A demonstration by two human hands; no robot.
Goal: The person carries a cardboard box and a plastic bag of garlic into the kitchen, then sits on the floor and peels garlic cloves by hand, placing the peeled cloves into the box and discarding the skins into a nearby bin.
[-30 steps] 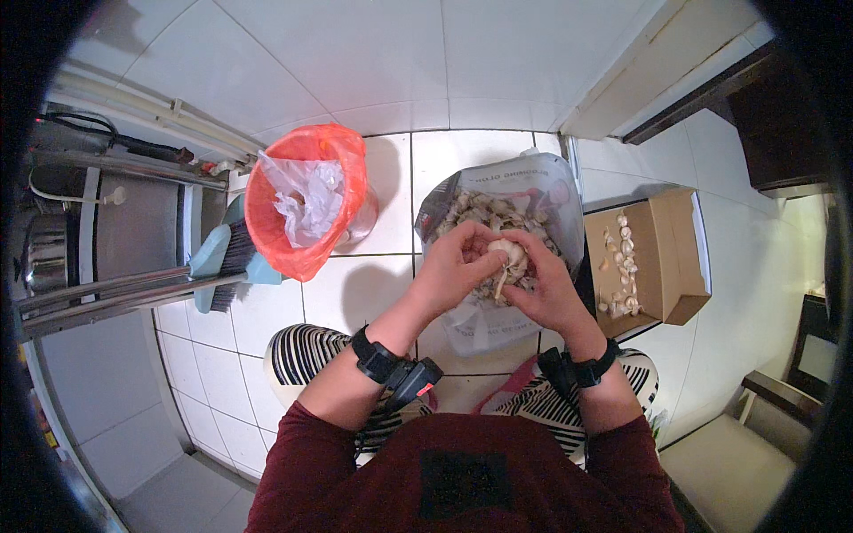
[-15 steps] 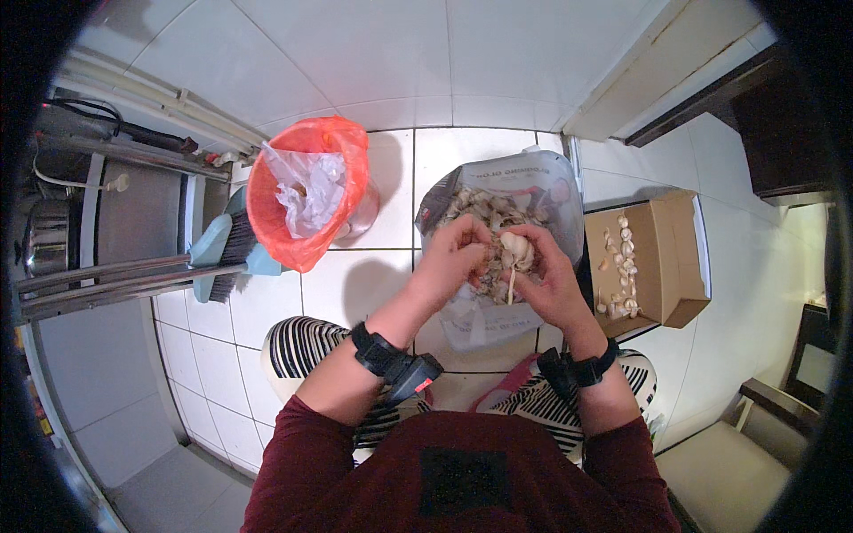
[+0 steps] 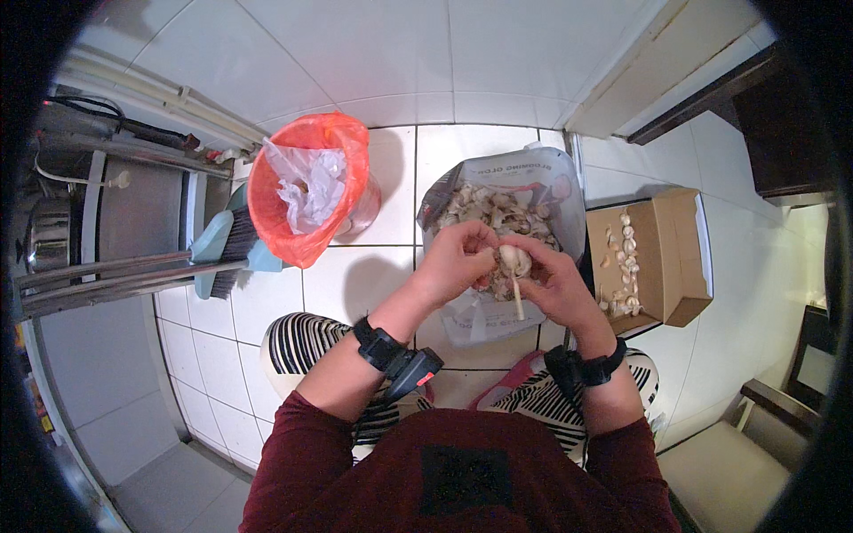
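Note:
A garlic bulb [image 3: 513,261] with a long pale stem hanging down is held between both my hands over a grey plastic bag [image 3: 551,178] full of garlic bulbs on the tiled floor. My left hand [image 3: 458,262] pinches the bulb from the left with its fingertips. My right hand [image 3: 555,280] cups it from the right. Black bands sit on both wrists. To the right, an open cardboard box [image 3: 675,258] holds several peeled garlic cloves.
A bin lined with an orange bag [image 3: 302,191] containing white plastic waste stands to the left of the garlic bag. A teal brush and dustpan [image 3: 222,249] lean beside metal shelving at far left. Dark furniture stands at upper right. My striped knees are below the hands.
Both hands have turned the garlic bulb between the fingers and lowered it slightly toward me; its stem now hangs straight down. The bag, bin and box are unmoved.

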